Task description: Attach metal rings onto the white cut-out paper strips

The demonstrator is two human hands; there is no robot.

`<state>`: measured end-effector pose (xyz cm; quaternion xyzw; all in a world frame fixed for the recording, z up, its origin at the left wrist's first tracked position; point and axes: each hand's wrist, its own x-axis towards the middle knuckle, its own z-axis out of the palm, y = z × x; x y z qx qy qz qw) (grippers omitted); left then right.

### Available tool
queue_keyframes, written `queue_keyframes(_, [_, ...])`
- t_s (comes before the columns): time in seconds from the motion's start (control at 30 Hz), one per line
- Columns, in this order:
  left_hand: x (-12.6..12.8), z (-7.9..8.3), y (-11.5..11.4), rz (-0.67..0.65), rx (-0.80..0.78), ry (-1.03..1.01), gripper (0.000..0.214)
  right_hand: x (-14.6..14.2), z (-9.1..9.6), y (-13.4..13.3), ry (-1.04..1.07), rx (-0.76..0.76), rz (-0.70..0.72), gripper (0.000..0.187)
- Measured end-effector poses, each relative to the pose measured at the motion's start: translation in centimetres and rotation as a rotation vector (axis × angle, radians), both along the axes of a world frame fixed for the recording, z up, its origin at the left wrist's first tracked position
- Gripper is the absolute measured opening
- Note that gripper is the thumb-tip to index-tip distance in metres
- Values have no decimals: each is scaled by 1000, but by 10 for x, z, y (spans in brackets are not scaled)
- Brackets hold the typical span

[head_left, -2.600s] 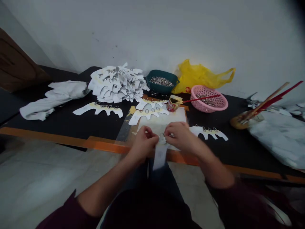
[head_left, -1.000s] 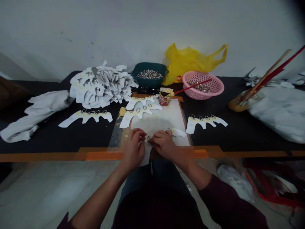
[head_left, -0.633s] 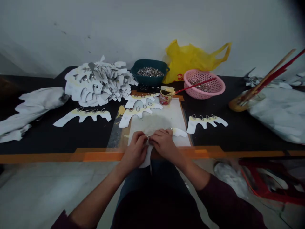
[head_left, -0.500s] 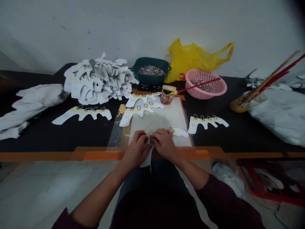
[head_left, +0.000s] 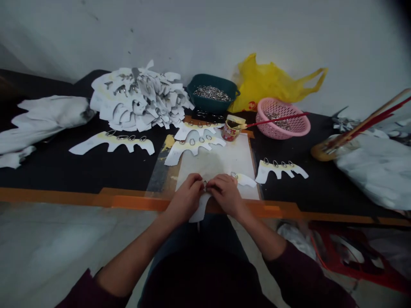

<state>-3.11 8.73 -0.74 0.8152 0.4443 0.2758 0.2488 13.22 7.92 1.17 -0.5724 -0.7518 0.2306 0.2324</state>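
Note:
At the table's front edge, my left hand (head_left: 188,194) pinches a white cut piece (head_left: 200,208), which looks like shoe-upper material and hangs toward my lap. My right hand (head_left: 226,192) closes on the same piece from the other side. A small metal ring (head_left: 204,184) shows upright between the fingertips; which fingers grip it is hard to tell. Part of the white piece extends right of my right hand, bearing another metal ring (head_left: 234,175). Just beyond lie scalloped white pieces (head_left: 192,146) with yellowish glue and rings along one edge.
A glue pot (head_left: 231,131) with a red-handled brush stands behind the white board (head_left: 215,164). Metal rings fill a green basket (head_left: 210,102) and a pink basket (head_left: 289,132). White pieces (head_left: 138,102) are heaped at left; a yellow bag (head_left: 272,81) lies behind.
The head view has shifted and tilted slightly. My fingers have moved a little, and the ring and hanging white piece show more plainly between my hands.

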Motion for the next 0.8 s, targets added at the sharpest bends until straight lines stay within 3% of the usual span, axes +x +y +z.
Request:
queue_keyframes(0.3, [-4, -4, 4, -44, 50, 14, 18, -2, 0, -1, -23, 10, -6, 11])
queue_keyframes(0.57, [-10, -2, 12, -169, 91, 121, 18, 8, 1, 10, -62, -2, 177, 16])
queue_keyframes(0.8, [-13, -4, 11, -238, 264, 242, 19, 11, -7, 11, -250, 167, 215, 17])
